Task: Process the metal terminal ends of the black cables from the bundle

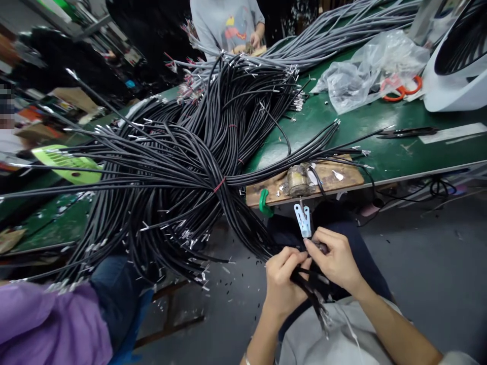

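Observation:
My left hand [285, 279] is closed around the end of a bundle of black cables [247, 228], whose stripped tips hang below it over my lap. Close beside it, my right hand [337, 258] pinches at the cables, fingers bent; exactly what its fingertips grip is too small to tell. Just above my fingertips a light blue clothespin [303, 220] hangs from the shaft of a small round motor [298, 180]. The motor sits on a worn wooden board [346, 175] at the table's edge. A red tie [219, 184] wraps the black cables further up.
Large heaps of black cables [228, 106] cover the green table [399, 162]. At the right are orange-handled scissors [401, 88], a plastic bag [353, 76], pliers [409, 132] and a white fan [456, 66]. A person in purple [53, 324] sits at left; another person [232, 25] is across the table.

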`<move>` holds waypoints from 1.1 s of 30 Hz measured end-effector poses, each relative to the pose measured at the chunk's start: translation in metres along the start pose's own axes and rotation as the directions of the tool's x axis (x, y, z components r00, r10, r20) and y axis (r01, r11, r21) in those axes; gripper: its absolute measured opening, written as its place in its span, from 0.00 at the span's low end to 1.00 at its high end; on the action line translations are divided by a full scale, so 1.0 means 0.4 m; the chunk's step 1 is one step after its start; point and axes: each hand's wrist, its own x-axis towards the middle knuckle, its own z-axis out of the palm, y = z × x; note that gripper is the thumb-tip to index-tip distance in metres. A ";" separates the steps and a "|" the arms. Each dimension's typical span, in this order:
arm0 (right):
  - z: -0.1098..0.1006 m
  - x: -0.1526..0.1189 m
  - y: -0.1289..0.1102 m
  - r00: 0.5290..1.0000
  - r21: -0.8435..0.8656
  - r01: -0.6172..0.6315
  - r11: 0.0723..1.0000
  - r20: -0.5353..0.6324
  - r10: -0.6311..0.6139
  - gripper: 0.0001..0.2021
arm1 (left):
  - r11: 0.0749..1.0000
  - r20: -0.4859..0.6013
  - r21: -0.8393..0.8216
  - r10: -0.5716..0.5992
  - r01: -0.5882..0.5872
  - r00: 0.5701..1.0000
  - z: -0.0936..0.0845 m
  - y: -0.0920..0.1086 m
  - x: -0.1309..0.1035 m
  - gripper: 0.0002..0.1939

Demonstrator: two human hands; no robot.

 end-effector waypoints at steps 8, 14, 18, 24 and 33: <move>-0.066 0.027 0.014 0.976 0.215 -0.043 0.976 0.216 -0.004 0.06 | 0.996 -0.088 -0.019 -0.092 0.090 0.992 0.003 -0.004 0.005 0.05; 0.018 0.002 0.017 0.997 0.503 -0.001 0.864 -0.063 0.038 0.09 | 0.993 -0.034 -0.003 -0.117 0.117 0.993 0.003 -0.006 0.008 0.02; 0.070 -0.008 0.013 0.951 0.837 -0.262 0.480 0.139 0.276 0.12 | 0.993 -0.123 -0.063 -0.103 0.096 0.987 0.011 -0.009 0.008 0.05; 0.055 -0.001 0.003 0.883 0.858 -0.445 0.256 0.373 0.286 0.12 | 0.977 -0.053 -0.168 -0.143 0.132 0.988 -0.005 0.002 0.024 0.10; 0.017 0.003 0.018 0.947 0.758 -0.300 0.579 0.309 0.088 0.15 | 0.951 0.097 -0.196 -0.223 0.238 0.970 -0.037 0.023 0.046 0.20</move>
